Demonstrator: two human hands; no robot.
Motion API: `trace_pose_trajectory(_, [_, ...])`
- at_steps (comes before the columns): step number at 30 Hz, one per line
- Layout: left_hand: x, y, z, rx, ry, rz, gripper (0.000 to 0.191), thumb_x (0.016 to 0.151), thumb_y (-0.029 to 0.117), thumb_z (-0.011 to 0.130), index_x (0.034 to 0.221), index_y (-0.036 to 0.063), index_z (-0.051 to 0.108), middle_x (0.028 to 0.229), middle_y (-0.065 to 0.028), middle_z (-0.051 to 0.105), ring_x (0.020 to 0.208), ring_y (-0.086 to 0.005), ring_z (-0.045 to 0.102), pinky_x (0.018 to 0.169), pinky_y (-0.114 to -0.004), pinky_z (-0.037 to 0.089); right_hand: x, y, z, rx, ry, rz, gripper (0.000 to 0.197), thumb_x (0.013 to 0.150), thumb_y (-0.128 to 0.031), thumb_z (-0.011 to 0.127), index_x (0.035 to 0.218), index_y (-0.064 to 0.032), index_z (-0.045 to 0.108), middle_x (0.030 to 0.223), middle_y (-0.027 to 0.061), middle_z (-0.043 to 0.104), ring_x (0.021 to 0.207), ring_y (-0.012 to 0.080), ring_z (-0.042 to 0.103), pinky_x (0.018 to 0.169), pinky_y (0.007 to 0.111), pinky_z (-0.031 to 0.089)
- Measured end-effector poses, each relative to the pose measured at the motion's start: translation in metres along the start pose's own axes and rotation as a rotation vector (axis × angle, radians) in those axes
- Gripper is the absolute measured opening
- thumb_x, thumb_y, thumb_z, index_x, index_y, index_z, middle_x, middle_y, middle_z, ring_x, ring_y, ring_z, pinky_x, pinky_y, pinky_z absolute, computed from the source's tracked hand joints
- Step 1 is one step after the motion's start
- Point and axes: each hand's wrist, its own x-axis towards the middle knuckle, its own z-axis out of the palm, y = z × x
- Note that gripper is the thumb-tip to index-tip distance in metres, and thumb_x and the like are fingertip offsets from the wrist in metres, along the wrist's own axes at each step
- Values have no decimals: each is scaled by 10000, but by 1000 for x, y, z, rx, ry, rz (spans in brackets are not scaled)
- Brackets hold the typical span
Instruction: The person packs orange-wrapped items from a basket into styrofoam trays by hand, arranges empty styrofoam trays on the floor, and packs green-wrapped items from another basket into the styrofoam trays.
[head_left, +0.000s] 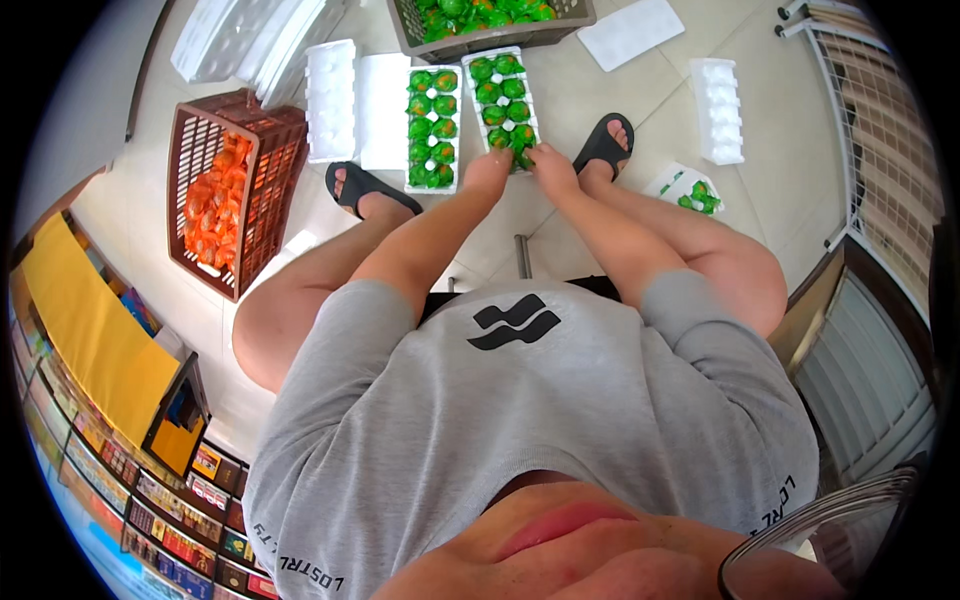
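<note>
Before me on the floor lies a white foam tray (503, 93) with two columns of round orange fruits wrapped in green film. At its near end, my left hand (489, 172) and my right hand (551, 166) meet from both sides. Between their fingers is a green-wrapped fruit (522, 157); the fingertips are small and partly hidden. Just left of this tray, a second foam tray (433, 129) holds green-wrapped fruits in both columns. Beyond the trays stands a brown plastic crate (495, 34) with many more green-wrapped fruits (480, 13).
A brown crate (274, 176) of orange-wrapped pieces (216, 206) stands at left. Near it are an egg-box-like foam tray (331, 101), a flat foam panel (384, 112) and stacked foam (247, 37). At right lie another foam tray (718, 111) and green scraps (700, 198).
</note>
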Motion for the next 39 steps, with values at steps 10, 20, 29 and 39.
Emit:
trace_pose_trajectory(10, [23,11,22,225,17,43,95,883,148,601,914,90,668,1035,-120,615,950,-303,675,696,-412,589,41,-9,10,-400,-15,-6,198,863,-122,601,1025,-96,713,909,94,659,904,331,635,777,435,540])
trace_pose_trajectory(20, [16,-71,-53,-126,181,-561,1295,654,568,844,1544,10,86,1484,-406,234,1371,-511,302,1095,-566,347,88,-64,-4,-212,-33,620,1288,666,-586,813,1596,-170,25,1630,254,-57,1481,475,115,1056,754,237])
trace_pose_trajectory(29, [42,-83,-28,-11,-75,-974,1487,592,604,863,1555,131,-166,1613,-275,-18,1431,-431,241,1077,-704,271,63,-71,-46,-134,-90,529,1203,631,-520,840,1576,-191,172,1610,256,73,1395,457,262,1018,714,326])
trace_pose_trajectory(39, [13,-58,-69,-78,31,-846,1291,640,551,823,1552,27,74,1435,-267,360,1238,-400,482,1030,-459,429,-116,-133,-282,1292,-545,669,768,773,-589,674,1376,-145,505,1360,83,544,1239,263,508,1002,504,433])
